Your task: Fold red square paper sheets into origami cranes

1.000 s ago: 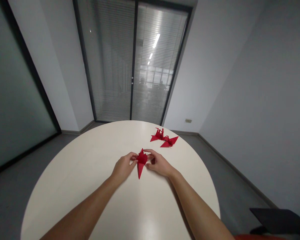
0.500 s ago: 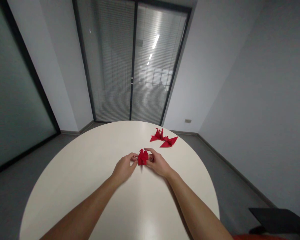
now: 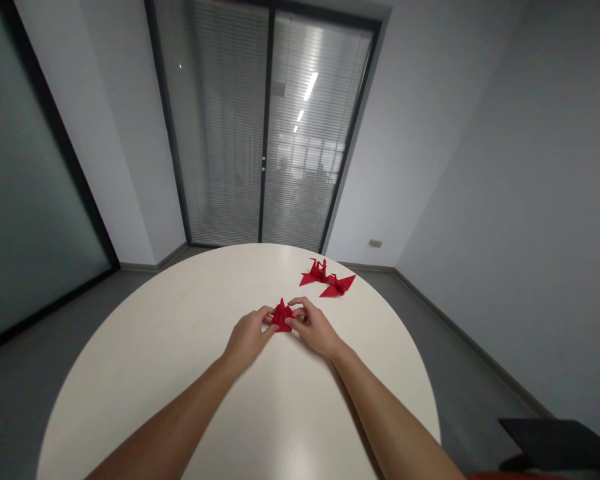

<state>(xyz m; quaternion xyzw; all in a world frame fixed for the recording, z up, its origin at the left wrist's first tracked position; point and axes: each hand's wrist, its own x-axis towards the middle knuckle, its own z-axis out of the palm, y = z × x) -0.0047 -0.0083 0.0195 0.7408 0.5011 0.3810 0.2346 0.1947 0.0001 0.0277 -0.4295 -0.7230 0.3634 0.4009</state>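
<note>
A bare grey-walled room with a tall glazed door (image 3: 267, 127) covered by closed blinds stands behind a round, cream-coloured table (image 3: 145, 360) that fills the lower middle of the view. Both forearms reach out over the table from the near edge and meet a little past its centre. Between them sits a small piece of folded red paper (image 3: 281, 316), partly hidden by the fingers, with a short point sticking up from its top. The left hand (image 3: 247, 337) is curled with its fingertips closed on the left side of the folded red paper, thumb and forefinger pinching it. The right hand (image 3: 314, 327) is likewise curled, forefinger arched over the top and thumb beneath, nipping the paper's right side, so the piece is held between both hands just above or on the tabletop; whether it touches the surface cannot be told. Farther away and to the right, near the table's far edge, lie two finished red paper cranes (image 3: 329, 279), wings spread, touching or overlapping one another and well apart from the hands. In the lower right corner, beyond the table's rim, a dark flat object (image 3: 560, 443) shows above a sliver of red. The floor around is grey.
</note>
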